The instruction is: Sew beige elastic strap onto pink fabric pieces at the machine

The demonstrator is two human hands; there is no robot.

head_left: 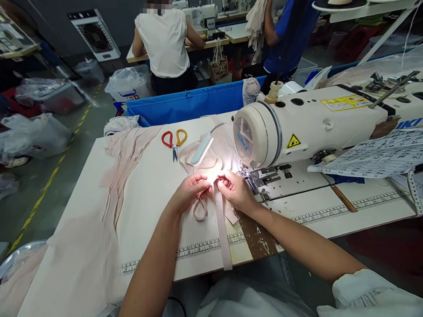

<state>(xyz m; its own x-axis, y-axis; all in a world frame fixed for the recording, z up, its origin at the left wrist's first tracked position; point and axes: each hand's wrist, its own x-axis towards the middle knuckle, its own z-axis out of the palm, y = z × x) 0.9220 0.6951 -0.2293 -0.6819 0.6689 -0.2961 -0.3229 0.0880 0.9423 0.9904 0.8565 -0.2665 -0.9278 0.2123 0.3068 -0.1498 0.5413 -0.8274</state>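
Note:
My left hand (191,191) pinches a pale pink elastic band (222,229) under a bright lamp. Close beside it, my right hand (238,190) grips the same band with thumb and fingers. One length of the band hangs straight down past the table's front edge, and a small loop dangles below my left fingers. More band lies coiled on pale pink fabric (229,143) behind my hands. Glare hides the exact spot between my fingertips. Just right of my right hand is the needle area of a white sewing machine (304,120).
Scissors (174,145) with red and yellow handles lie behind my left hand. A white lamp (202,149) on a bendy neck leans over the band. Stacked pink fabric pieces (81,246) cover the table's left side. Two people sit beyond the blue cloth trough (200,99).

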